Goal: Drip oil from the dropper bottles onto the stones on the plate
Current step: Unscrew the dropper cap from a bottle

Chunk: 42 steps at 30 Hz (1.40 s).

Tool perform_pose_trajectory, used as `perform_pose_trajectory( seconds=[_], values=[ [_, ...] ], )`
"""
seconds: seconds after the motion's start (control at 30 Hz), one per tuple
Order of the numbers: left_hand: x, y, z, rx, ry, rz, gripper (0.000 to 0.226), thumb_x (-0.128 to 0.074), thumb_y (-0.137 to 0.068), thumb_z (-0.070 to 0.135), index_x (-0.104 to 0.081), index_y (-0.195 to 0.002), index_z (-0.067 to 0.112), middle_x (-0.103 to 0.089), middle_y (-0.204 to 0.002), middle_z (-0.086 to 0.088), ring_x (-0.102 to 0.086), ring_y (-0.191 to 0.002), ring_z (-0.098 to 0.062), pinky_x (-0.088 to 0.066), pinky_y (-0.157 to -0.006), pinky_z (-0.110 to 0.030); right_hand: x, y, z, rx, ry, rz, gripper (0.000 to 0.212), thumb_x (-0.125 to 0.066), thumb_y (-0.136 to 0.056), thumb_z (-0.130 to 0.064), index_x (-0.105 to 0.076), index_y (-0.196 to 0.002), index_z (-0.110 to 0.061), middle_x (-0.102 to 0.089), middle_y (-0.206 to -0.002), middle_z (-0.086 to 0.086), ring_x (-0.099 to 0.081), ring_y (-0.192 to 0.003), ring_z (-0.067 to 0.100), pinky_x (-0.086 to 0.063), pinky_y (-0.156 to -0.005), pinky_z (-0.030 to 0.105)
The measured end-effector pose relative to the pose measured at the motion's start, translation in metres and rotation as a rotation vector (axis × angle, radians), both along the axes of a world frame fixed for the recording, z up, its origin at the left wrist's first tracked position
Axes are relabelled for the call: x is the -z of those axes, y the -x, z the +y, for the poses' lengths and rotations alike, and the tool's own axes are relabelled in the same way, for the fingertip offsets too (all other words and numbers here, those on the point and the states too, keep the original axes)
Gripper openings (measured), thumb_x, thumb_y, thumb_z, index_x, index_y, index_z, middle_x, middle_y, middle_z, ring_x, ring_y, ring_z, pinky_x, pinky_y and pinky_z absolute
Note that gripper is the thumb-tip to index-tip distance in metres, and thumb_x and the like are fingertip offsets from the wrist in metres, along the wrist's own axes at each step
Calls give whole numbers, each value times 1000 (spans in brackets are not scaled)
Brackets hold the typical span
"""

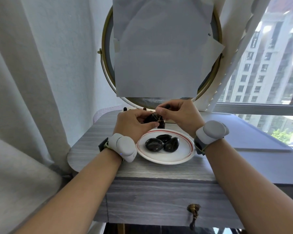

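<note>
Dropper bottle (149, 119) — in L hand (132, 123), R hand (180, 114) pinching cap (166, 106)

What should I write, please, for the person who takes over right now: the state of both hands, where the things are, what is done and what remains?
Left hand: grip round a dark dropper bottle, held over the table beyond the plate.
Right hand: pinches the bottle's black dropper top.
Three black stones lie together on the plate.
Done: bottle is in hand; I cannot tell whether it is open.
Left: drip oil onto the stones; no drop is visible now.
</note>
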<state>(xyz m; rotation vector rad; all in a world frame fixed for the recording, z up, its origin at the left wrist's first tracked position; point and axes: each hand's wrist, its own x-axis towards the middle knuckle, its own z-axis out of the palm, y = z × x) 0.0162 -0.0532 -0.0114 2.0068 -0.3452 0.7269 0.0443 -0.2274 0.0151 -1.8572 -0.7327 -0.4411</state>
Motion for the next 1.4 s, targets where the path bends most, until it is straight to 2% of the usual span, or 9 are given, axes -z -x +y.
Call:
perform_pose_trajectory(
  seconds=[0.23, 0.43, 0.57, 0.67, 0.77, 0.93, 1.1, 1.23, 1.4],
  values=[
    [1, -3, 3, 37, 4, 19, 34, -80, -69, 32, -72, -101, 24, -67, -78, 22, -64, -74, 13, -48, -68, -2, 0, -2, -2, -44, 10, 0, 9, -73, -82, -26, -73, -91, -27, -74, -85, -8, -69, -80, 8, -55, -77, 21],
    [3, -6, 3, 46, 23, -25, 31, -79, -71, 29, -73, -100, 21, -59, -67, 34, -60, -71, 20, -41, -62, 4, 0, -1, -3, -134, -92, 85, 33, -72, -82, -17, -65, -114, -17, -73, -102, 3, -69, -97, 16, -54, -88, 26],
    [4, -6, 3, 50, 5, -26, 31, -80, -70, 31, -73, -99, 23, -59, -65, 35, -61, -70, 18, -42, -61, 3, 0, 1, -1, -44, -130, 126, 43, -74, -73, -41, -69, -107, -16, -73, -96, 2, -69, -91, 15, -55, -84, 28],
    [4, -6, 4, 43, 3, -35, 30, -80, -70, 32, -73, -98, 24, -60, -67, 33, -62, -71, 15, -44, -63, 1, 2, 1, 0, -9, -109, 125, 27, -74, -76, -39, -70, -93, -18, -74, -86, -1, -69, -81, 11, -54, -74, 21],
    [4, -6, 3, 38, -10, -32, 31, -79, -71, 32, -73, -99, 22, -59, -68, 33, -61, -68, 17, -42, -60, 3, 3, 1, -3, -14, -84, 109, 15, -72, -82, -26, -71, -95, -18, -73, -88, -1, -69, -83, 12, -55, -79, 23],
    [3, -6, 3, 24, -13, -49, 32, -79, -72, 30, -72, -102, 19, -58, -72, 30, -57, -67, 22, -40, -61, 5, 1, 2, -5, -112, -164, 186, 28, -69, -86, -14, -66, -113, -15, -72, -102, 4, -68, -96, 14, -55, -86, 26],
    [3, -7, 3, 33, -21, -50, 33, -79, -72, 28, -72, -102, 18, -60, -75, 25, -57, -68, 23, -39, -62, 5, 2, 0, -3, -1, -219, 198, 24, -68, -85, -30, -67, -99, -11, -72, -94, 6, -67, -82, 11, -54, -77, 24],
    [4, -7, 2, 35, -30, -59, 32, -79, -71, 27, -73, -101, 18, -58, -71, 28, -56, -66, 23, -39, -61, 6, 3, 0, -3, 20, -213, 170, 13, -68, -86, -23, -66, -92, -12, -69, -84, 2, -64, -75, 8, -55, -73, 19],
    [2, -4, 1, 34, -25, -59, 30, -79, -71, 27, -73, -99, 19, -59, -71, 30, -57, -66, 21, -40, -61, 5, 2, 1, -6, -18, -213, 176, 14, -62, -91, -14, -68, -103, -11, -70, -89, 2, -64, -78, 7, -55, -77, 20]
  ],
)
